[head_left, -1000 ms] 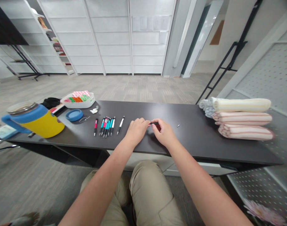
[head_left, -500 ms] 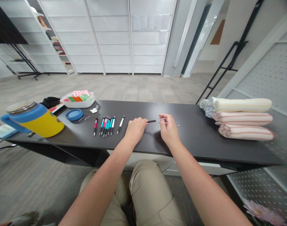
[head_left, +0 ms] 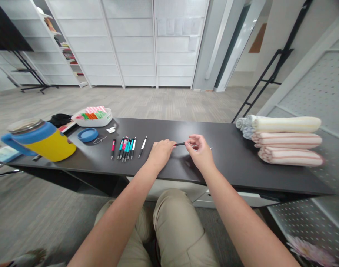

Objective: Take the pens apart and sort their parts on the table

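Observation:
A short black pen barrel spans the gap between my hands, above the dark tabletop. My left hand pinches its left end, and the fingers of my right hand close on its right end. A tiny metal pen part lies just past my right fingers. To the left of my left hand lie a black-and-white pen, a row of several teal and pink pens, and a single pink pen.
A yellow and blue insulated jug stands at the table's left end, near a blue lid and a white tray of colourful items. Folded striped towels are stacked at the right. My knees are below the front edge.
My right hand has moved back left from its open position and now closes on the barrel's right end. The barrel has shifted slightly right.

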### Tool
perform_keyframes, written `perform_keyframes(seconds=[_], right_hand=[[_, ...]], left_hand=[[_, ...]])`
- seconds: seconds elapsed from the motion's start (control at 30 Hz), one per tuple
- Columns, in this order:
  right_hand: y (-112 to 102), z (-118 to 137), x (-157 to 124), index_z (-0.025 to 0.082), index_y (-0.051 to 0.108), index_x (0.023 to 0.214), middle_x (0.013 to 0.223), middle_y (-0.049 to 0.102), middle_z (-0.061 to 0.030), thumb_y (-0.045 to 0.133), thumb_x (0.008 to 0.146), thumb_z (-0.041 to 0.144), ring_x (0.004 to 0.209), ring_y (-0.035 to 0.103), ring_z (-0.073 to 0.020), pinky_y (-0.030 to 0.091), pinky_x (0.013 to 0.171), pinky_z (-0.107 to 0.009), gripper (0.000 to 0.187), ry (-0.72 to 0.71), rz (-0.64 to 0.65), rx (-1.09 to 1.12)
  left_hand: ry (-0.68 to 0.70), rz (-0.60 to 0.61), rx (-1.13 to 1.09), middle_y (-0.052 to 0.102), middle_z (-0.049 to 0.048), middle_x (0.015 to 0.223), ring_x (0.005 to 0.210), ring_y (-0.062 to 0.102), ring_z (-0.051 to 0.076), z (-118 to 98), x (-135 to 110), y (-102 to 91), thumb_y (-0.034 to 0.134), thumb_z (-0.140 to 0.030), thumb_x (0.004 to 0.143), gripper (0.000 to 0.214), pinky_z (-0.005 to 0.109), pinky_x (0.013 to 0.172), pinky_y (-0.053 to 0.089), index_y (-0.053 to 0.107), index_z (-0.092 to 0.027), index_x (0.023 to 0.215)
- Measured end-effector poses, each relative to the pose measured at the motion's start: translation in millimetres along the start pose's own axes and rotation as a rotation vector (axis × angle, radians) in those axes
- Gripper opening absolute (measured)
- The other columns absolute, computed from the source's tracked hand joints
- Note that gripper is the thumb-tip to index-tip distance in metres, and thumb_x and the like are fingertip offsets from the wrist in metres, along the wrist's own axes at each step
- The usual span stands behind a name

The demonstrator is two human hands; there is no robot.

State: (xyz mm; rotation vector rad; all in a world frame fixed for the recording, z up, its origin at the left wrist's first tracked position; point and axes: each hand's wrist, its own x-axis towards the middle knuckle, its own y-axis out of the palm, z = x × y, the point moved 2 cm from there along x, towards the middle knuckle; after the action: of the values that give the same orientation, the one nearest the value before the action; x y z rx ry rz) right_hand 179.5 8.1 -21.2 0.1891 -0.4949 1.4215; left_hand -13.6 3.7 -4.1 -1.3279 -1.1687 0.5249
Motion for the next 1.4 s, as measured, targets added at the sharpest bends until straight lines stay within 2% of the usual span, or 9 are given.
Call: perform_keyframes(seconds=[0.37,0.57,0.73,0.83,1.2,1.4], right_hand=[[-2,-8,1,0.026,0.056,0.116,0.098,0.073,-0.0033,0.08,0.082,0.044,0.08,0.065,-0.0167,0.05,0.07,-0.03,0.045,0.101,0.094,0.185],[-2,-8,1,0.026,0.057,0.116,0.097,0.073,-0.002,0.082,0.08,0.044,0.081,0.065,-0.0165,0.05,0.071,-0.03,0.047,0.131,0.109,0.22],[-1,-7,1,0.027,0.057,0.115,0.096,0.071,-0.0013,0.083,0.079,0.044,0.084,0.065,-0.0166,0.051,0.072,-0.029,0.048,0.146,0.142,0.257],[-1,-8,1,0.027,0.059,0.114,0.097,0.071,-0.0016,0.084,0.079,0.042,0.085,0.065,-0.0161,0.052,0.075,-0.029,0.046,0.148,0.148,0.276],[-2,-13,0,0.023,0.066,0.106,0.097,0.073,-0.005,0.088,0.073,0.042,0.086,0.068,-0.0175,0.058,0.086,-0.035,0.043,0.184,0.178,0.257],[2,-12,0,0.023,0.065,0.106,0.098,0.074,-0.0058,0.084,0.076,0.046,0.087,0.069,-0.0188,0.058,0.085,-0.036,0.042,0.152,0.186,0.183]], left_hand=[[0.042,-0.002,-0.084,0.072,0.0033,0.107,0.101,0.066,0.022,3,0,-0.5,0.047,-0.033,0.108,0.025,0.034,0.083,0.043,0.067,-0.027,0.123],[0.05,-0.054,-0.181,0.073,0.0046,0.118,0.107,0.067,0.021,4,-2,-0.1,0.053,-0.03,0.106,0.022,0.035,0.091,0.045,0.061,-0.023,0.125],[0.055,-0.061,-0.181,0.076,0.0026,0.103,0.097,0.07,0.021,6,-3,0.0,0.054,-0.034,0.106,0.015,0.037,0.089,0.044,0.062,-0.022,0.112],[0.068,-0.063,-0.177,0.076,0.0019,0.099,0.095,0.071,0.021,7,-4,0.2,0.055,-0.035,0.106,0.015,0.038,0.09,0.041,0.062,-0.023,0.111],[0.106,-0.057,-0.157,0.076,0.0025,0.104,0.095,0.07,0.021,4,-6,-2.3,0.053,-0.036,0.106,0.016,0.038,0.092,0.038,0.06,-0.023,0.111],[0.118,-0.021,-0.123,0.076,0.0045,0.112,0.101,0.069,0.021,1,-6,-1.9,0.049,-0.037,0.108,0.023,0.038,0.093,0.037,0.06,-0.025,0.124]])
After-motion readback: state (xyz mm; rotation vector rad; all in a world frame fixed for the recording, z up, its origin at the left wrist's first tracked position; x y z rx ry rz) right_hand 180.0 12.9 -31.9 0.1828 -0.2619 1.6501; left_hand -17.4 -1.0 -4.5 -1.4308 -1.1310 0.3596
